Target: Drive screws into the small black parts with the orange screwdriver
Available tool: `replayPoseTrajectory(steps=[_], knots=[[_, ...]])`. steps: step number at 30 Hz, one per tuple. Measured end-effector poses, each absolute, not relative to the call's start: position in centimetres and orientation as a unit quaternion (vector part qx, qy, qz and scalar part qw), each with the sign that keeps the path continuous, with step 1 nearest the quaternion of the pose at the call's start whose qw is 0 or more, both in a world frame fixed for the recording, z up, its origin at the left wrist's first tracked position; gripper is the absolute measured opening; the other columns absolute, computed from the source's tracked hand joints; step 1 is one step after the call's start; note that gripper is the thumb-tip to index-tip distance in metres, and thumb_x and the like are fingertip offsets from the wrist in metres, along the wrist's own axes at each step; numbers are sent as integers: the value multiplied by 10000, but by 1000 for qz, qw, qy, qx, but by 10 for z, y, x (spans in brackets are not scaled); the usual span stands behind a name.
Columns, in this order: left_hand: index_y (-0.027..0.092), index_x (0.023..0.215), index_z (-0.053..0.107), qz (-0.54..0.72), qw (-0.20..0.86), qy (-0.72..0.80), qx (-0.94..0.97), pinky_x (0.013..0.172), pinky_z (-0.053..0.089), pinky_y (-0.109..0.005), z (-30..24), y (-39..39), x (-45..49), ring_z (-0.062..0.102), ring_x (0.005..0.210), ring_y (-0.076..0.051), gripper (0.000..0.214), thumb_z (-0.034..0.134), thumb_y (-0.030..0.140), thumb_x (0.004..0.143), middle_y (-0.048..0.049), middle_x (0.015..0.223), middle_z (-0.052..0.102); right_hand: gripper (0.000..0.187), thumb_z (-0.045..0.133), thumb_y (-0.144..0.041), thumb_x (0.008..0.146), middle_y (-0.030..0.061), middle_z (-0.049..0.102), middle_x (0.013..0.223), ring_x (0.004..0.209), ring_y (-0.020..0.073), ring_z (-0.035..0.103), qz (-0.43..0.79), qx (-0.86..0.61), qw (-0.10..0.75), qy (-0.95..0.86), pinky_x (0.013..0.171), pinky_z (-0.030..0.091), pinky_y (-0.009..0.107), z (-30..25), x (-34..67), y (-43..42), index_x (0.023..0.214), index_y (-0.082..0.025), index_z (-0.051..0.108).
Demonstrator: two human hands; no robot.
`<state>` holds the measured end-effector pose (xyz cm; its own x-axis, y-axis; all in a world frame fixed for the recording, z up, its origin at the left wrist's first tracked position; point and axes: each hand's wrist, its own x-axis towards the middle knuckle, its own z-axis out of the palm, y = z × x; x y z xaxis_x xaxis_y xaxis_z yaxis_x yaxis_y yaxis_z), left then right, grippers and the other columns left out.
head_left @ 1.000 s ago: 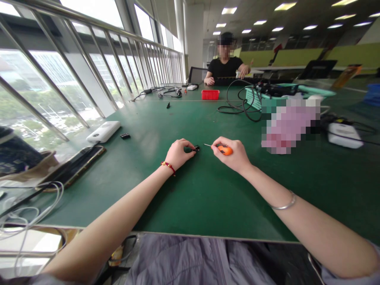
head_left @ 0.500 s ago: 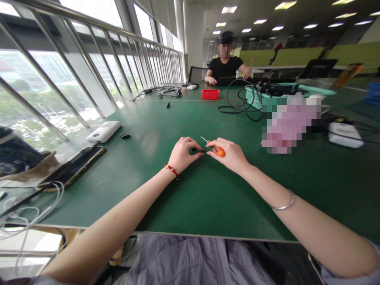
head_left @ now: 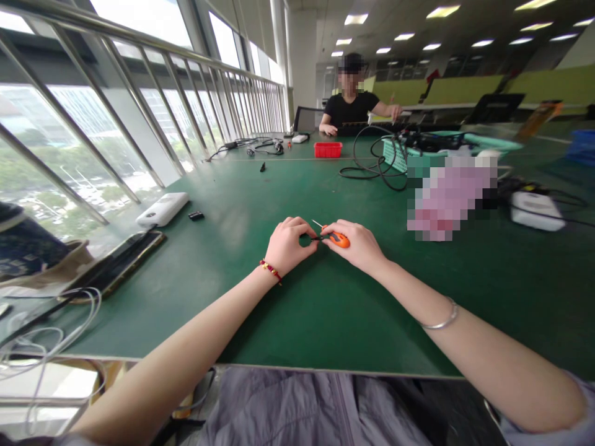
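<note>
My left hand (head_left: 289, 244) rests on the green table (head_left: 325, 310), its fingers curled and pinched on a small black part (head_left: 317, 237) that sits between both hands. My right hand (head_left: 360, 246) is closed around a small screwdriver with an orange handle (head_left: 338, 238); its thin metal shaft (head_left: 317, 223) sticks up and to the left. The fingertips of both hands meet at the black part. A red bead bracelet circles my left wrist and a silver bangle my right forearm.
At left lie a white power bank (head_left: 163, 209), a small black piece (head_left: 196, 215), a phone (head_left: 116, 263) and white cables (head_left: 41, 334). Farther back stand a red tray (head_left: 328, 149), black cables (head_left: 372, 164) and a teal basket (head_left: 395, 155). Another person (head_left: 353, 105) sits at the far end.
My hands have come together: the right hand with the screwdriver moved left to the black part in my left fingers. The view shifted slightly.
</note>
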<state>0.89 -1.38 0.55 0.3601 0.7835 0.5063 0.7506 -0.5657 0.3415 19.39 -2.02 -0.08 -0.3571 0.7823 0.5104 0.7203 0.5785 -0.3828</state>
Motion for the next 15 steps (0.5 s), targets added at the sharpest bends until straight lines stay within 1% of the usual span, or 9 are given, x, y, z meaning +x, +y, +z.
replayPoseTrajectory(steps=[3,6,11,15], knots=[[197,727,671,332,30,520,786,853,474,-340,4,-9,4,590,887,-203,76,610,240,708,-35,892,663,118,585,-281,788,6,675,905,783,162,621,68,-461,369,-804,674,433,256,-1,195,-20,877,-248,656],[196,730,674,333,56,544,768,855,490,-337,-1,-2,0,615,870,-196,89,603,248,718,-30,906,675,105,584,-267,776,3,687,898,771,161,628,70,-461,377,-800,664,439,260,-1,195,-19,845,-248,660],[190,741,687,329,76,531,777,849,504,-327,-6,5,-1,640,846,-190,95,611,243,722,-30,895,696,114,570,-258,777,0,694,906,771,163,631,69,-459,378,-801,664,443,261,-1,194,-20,844,-248,661],[192,745,692,324,96,483,808,870,499,-321,-5,4,-1,648,856,-180,88,615,231,724,-23,894,705,108,570,-263,772,-4,698,908,774,164,635,68,-462,379,-799,657,443,259,1,194,-22,830,-250,660]])
